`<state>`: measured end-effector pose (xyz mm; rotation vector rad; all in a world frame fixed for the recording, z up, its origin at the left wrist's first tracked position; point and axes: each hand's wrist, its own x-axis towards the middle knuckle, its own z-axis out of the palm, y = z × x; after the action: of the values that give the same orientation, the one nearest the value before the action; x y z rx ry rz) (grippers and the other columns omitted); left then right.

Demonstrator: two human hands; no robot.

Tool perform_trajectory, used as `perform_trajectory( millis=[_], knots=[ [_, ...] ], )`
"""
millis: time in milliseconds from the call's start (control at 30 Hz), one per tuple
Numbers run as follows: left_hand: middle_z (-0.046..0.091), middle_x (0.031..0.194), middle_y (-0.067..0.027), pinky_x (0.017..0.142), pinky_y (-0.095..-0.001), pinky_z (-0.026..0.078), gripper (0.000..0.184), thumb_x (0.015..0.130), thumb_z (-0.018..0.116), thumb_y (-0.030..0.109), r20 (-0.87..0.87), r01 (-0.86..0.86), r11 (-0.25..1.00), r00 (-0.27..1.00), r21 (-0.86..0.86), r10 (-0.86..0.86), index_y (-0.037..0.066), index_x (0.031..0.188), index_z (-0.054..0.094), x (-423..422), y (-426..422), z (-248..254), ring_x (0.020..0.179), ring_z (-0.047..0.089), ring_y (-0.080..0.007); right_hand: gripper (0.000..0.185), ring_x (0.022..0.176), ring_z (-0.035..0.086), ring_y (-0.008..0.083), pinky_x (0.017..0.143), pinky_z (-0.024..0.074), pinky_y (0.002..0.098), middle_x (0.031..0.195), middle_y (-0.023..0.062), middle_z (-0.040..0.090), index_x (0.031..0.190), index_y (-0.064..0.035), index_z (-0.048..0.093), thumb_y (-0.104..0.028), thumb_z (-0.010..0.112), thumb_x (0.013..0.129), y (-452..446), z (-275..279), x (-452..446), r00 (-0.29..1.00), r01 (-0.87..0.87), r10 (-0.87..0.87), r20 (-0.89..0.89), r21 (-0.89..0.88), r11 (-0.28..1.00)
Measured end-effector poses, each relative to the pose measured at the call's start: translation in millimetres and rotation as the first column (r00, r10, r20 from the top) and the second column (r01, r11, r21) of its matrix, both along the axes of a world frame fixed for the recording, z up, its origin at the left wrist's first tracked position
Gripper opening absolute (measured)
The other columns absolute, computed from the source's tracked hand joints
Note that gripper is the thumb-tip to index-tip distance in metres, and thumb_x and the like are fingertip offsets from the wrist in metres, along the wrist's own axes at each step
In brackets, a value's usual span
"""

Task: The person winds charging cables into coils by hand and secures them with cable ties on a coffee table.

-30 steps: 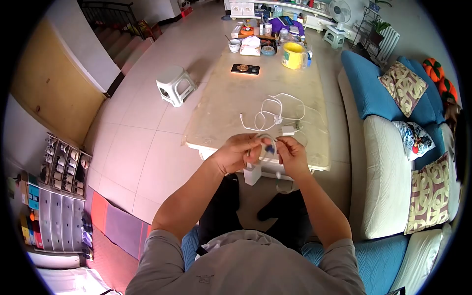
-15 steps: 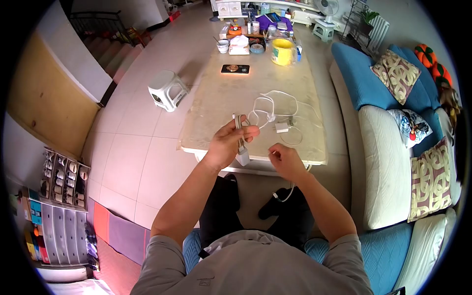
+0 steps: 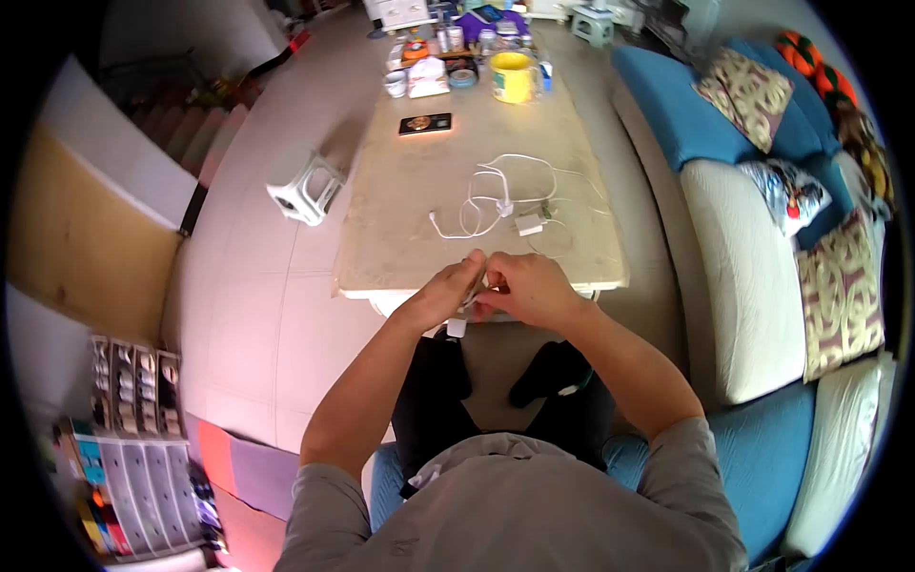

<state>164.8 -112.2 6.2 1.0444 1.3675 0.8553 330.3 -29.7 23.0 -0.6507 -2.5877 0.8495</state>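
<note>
- Beige rectangular table (image 3: 405, 191) is stretching toward the far side.
- White looped cable (image 3: 505, 207) is lying on its near half.
- Right hand (image 3: 536, 286) is pinching a pale bundled cord (image 3: 471, 300) at the near edge.
- Left hand (image 3: 443, 294) is gripping it too.
- White blocky adapter (image 3: 457, 328) is hanging below.

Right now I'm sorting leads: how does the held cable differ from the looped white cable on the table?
The held cable is bunched between the left hand and right hand; the looped cable rests on the tabletop. The held cable is mostly hidden; the looped cable lies open to view, in wide, loose curves. Both look pale.
</note>
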Motion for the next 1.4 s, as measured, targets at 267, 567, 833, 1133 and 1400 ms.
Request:
perform_trajectory(
  millis=[267, 567, 833, 1133, 1400],
  knots=[
    [0.035, 0.051, 0.0027, 0.060, -0.0279, 0.043, 0.052, 0.096, 0.039, 0.053, 0.257, 0.015, 0.992, 0.966, -0.126, 0.019, 0.004, 0.087, 0.058, -6.7, -10.1, 5.7, 0.047, 0.032, -0.0095, 0.030, 0.059, 0.057, 0.0186, 0.057, 0.0453, 0.0310, 0.069, 0.0077, 0.059, 0.077, -0.0031, 0.055, -0.026, 0.074, 0.078, 23.1, -13.6, 2.7, 0.989, -0.089, 0.046, -0.141, -0.318, 0.944],
    [0.029, 0.049, 0.0050, 0.065, -0.0322, 0.041, 0.031, 0.097, 0.045, 0.035, 0.697, -0.130, 0.991, 0.709, -0.023, 0.110, 0.010, 0.082, 0.055, -39.6, -25.5, -23.5, 0.043, 0.026, -0.0081, 0.016, 0.063, 0.054, 0.0105, 0.056, 0.0450, 0.0257, 0.073, 0.0048, 0.060, 0.090, -0.0018, 0.060, -0.018, 0.061, 0.090, 25.2, -17.6, 27.5, 0.991, -0.043, -0.025, -0.133, -0.484, 0.874],
    [0.025, 0.051, 0.0056, 0.068, -0.0313, 0.040, 0.033, 0.098, 0.041, 0.039, 0.674, -0.603, 0.798, 0.585, -0.009, 0.450, 0.015, 0.076, 0.046, -24.6, -12.7, -11.7, 0.045, 0.022, -0.0097, 0.024, 0.066, 0.058, 0.0164, 0.061, 0.0470, 0.0313, 0.076, 0.0086, 0.064, 0.095, 0.0000, 0.062, -0.023, 0.057, 0.089, 25.0, -55.7, 43.3, 0.999, 0.026, 0.001, 0.053, -0.508, 0.861],
    [0.028, 0.049, 0.0038, 0.070, -0.0321, 0.040, 0.032, 0.098, 0.044, 0.031, 0.587, -0.736, 0.671, 0.583, 0.090, 0.561, 0.015, 0.070, 0.040, -3.4, 3.4, -15.6, 0.046, 0.026, -0.0091, 0.028, 0.073, 0.061, 0.0125, 0.065, 0.0510, 0.0276, 0.072, 0.0043, 0.060, 0.091, 0.0005, 0.062, -0.027, 0.057, 0.091, -4.5, -31.2, 31.9, 0.945, -0.009, 0.243, 0.218, -0.725, 0.688],
    [0.051, 0.068, -0.0034, 0.072, -0.0312, 0.043, 0.027, 0.099, 0.044, 0.029, 0.670, -0.788, 0.592, 0.532, 0.168, 0.518, 0.009, 0.081, 0.047, 30.1, 14.3, -27.3, 0.063, 0.047, -0.0145, 0.027, 0.070, 0.062, 0.0127, 0.067, 0.0545, 0.0267, 0.080, 0.0040, 0.063, 0.099, -0.0028, 0.063, -0.028, 0.057, 0.093, -48.5, -63.1, 3.1, 0.993, -0.063, -0.106, -0.059, -0.998, -0.030]
  ],
)
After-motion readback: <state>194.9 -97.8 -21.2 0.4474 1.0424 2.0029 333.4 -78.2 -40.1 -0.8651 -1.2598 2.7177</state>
